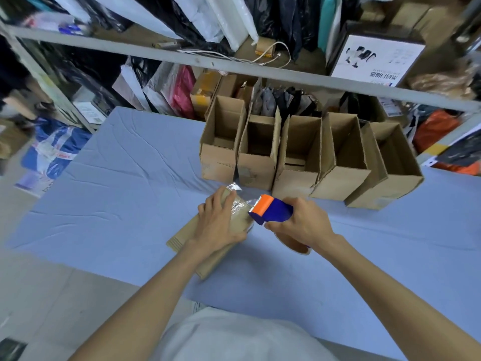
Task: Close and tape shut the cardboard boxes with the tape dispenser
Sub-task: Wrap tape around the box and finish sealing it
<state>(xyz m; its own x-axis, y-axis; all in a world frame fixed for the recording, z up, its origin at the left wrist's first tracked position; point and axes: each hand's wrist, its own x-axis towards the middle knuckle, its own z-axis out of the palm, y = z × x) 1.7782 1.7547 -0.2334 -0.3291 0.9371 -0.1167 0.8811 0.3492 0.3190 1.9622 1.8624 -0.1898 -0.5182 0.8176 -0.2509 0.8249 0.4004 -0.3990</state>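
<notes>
The table (117, 178), draped in pale blue cloth, fills the middle of my frame. Along its far edge, right of centre, five open boxes (299, 157) stand in a row. They touch side by side and are plain brown cardboard with their flaps up and tops unsealed.

Just below them, at centre, lies the box (187, 238) I am working on. It is a flatter brown carton set at a slant, with its far end toward the row.

My left grip (218, 222) lies flat on top of it, fingers fairly straight and slightly spread, pressing down. My right grip (299, 222) is curled tight round the dispenser (270, 209), just right of the box. The dispenser is dark blue with an orange head and a toothed edge, and the head points left at the box's top. Its brown roll (294, 243) shows under my right wrist.

Clear tape (235, 187), shiny and crinkled, runs from the head under my left fingertips. A loose end sticks up past the box's far end.
</notes>
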